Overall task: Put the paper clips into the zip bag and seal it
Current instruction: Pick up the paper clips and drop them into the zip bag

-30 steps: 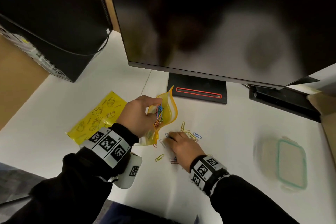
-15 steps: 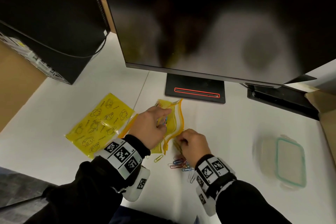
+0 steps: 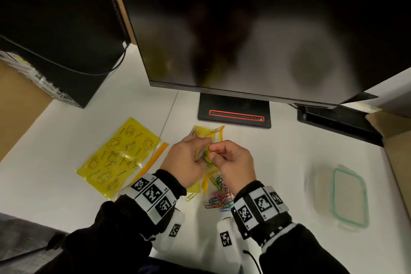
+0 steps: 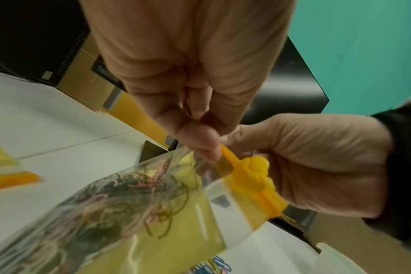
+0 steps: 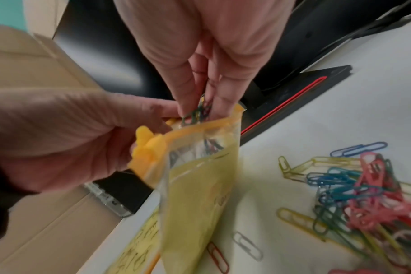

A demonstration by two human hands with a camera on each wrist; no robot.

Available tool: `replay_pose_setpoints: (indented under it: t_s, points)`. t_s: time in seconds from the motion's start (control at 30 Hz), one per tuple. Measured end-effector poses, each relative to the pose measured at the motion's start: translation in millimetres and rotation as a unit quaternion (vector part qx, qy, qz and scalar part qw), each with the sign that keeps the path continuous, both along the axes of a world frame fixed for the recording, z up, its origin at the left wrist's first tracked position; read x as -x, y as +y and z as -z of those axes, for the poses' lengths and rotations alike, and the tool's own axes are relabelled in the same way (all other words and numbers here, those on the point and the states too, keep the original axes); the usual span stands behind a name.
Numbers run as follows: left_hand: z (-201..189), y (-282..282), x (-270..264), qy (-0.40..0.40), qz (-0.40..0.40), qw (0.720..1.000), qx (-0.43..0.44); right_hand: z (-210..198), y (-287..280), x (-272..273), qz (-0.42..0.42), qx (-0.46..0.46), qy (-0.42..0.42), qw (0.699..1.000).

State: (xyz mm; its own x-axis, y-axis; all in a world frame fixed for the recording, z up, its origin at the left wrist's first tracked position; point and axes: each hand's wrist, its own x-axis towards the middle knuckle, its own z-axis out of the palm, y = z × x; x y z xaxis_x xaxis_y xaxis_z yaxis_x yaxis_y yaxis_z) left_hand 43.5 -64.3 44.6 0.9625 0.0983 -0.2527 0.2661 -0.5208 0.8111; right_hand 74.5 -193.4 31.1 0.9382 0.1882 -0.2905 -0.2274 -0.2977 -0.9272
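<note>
- Two hands meet above the white counter (image 3: 278, 158), in front of the monitor base (image 3: 234, 111).
- Left hand (image 3: 185, 160): its grip is closed on the mouth of the yellow zip bag (image 5: 200, 194), thumb and fingers pinching the orange zipper strip (image 4: 253, 178) and holding the bag off the counter with its mouth up.
- Right hand (image 3: 233, 162): its grip is narrow, fingertips (image 5: 219, 109) pinching a small bunch of paper clips (image 5: 200, 111) right at the open mouth of the bag, partly inside it.
- Many coloured clips show through the clear side of the bag in the left wrist view.
- Loose paper clips (image 3: 219, 196) lie in a pile on the counter just beneath the right wrist; one yellow clip (image 3: 190, 196) lies apart near the left wrist.
- Second yellow zip bag (image 3: 121, 155), printed with drawings, lies flat on the counter to the left of the hands.
- Clear lidded container (image 3: 338, 196) with a green rim sits well apart to the right; it is blurred.
</note>
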Motion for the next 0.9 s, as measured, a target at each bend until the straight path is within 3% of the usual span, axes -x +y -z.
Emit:
replay_pose_setpoints:
  t_s: [0.1, 0.23, 0.3, 0.37, 0.43, 0.5, 0.6, 0.9]
  points:
    - [-1, 3, 0, -0.008, -0.017, 1.0, 0.004, -2, -1, 2, -0.028, 0.007, -0.027, 0.999]
    - [-3, 8, 0, -0.003, -0.033, 0.999, 0.009, 0, -23, -7, 0.051, 0.009, -0.031, 0.998]
    - [-4, 10, 0, 0.001, -0.039, 0.999, 0.013, 9, -44, -11, 0.046, 0.094, -0.043, 0.994]
    - [-6, 12, 0, 0.004, -0.035, 0.999, 0.01, 20, -63, -6, -0.063, 0.241, -0.022, 0.968]
    - [-7, 13, 0, 0.006, -0.03, 1.0, 0.005, 34, -76, 7, -0.206, 0.341, 0.019, 0.917]
    - [-6, 12, 0, 0.007, -0.028, 1.0, 0.004, 43, -77, 21, -0.286, 0.376, 0.028, 0.881]
    - [-4, 9, 0, 0.007, -0.016, 1.0, -0.004, 52, -70, 28, -0.321, 0.414, -0.029, 0.851]
    - [-3, 5, 0, 0.014, -0.002, 1.0, -0.006, 66, -54, 28, -0.278, 0.406, -0.11, 0.864]
